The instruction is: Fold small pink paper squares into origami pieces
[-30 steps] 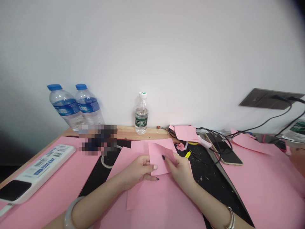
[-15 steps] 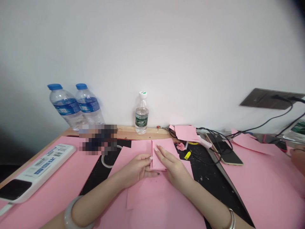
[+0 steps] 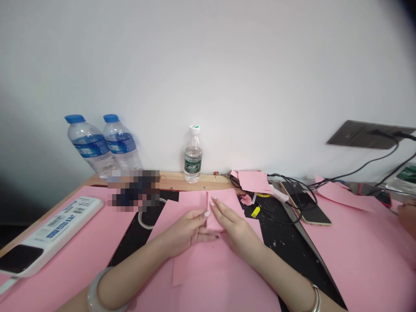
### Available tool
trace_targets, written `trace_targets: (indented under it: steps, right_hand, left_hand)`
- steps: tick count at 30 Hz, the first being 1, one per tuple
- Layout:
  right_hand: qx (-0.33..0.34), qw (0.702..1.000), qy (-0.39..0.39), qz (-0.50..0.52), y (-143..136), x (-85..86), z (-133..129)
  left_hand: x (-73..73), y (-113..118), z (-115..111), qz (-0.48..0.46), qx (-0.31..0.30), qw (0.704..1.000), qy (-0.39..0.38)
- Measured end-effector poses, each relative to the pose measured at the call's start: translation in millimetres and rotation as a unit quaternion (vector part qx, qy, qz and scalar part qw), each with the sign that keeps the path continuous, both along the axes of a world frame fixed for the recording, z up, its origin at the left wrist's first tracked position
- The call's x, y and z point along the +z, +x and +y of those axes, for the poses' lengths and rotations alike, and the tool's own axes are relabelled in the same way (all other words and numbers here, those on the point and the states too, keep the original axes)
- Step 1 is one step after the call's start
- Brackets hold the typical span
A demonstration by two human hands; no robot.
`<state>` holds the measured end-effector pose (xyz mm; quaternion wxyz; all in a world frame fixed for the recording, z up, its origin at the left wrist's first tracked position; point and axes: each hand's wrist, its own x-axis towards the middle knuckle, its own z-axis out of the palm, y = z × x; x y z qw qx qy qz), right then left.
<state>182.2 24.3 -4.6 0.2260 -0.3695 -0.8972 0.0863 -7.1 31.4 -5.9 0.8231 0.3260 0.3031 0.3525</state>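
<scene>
A small folded piece of pink paper (image 3: 215, 220) stands out in the middle, above larger pink sheets (image 3: 208, 264). My left hand (image 3: 186, 232) grips its left edge, the thumb on top and the other fingers reaching beneath. From the right, my right hand (image 3: 235, 227) lies over the folded paper with its fingers extended together, fingertips near the left fold. The hands are close together, with the paper between them.
A white power bank (image 3: 61, 232) lies at left. Two blue-capped bottles (image 3: 121, 145) and a small bottle (image 3: 193, 161) stand by the wall. Cables and a phone (image 3: 307, 203) are at right, with another person's hand (image 3: 406, 216) at the far right edge.
My left thumb has moved slightly up and right over the paper's edge. The folded paper has shifted a little to the right; my right hand is nearly unchanged.
</scene>
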Motion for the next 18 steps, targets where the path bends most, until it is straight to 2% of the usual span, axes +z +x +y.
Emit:
trace_targets:
  steps: [9,18]
  right_hand:
    - [0.01,0.999,0.043,-0.027,-0.3,0.0,-0.2]
    - [0.017,0.998,0.042,-0.041,-1.8,0.7,-0.3]
  left_hand:
    - [4.6,0.0,-1.0,0.023,-0.016,0.999,0.025]
    - [3.8,1.0,-1.3,0.02,-0.021,0.999,0.034]
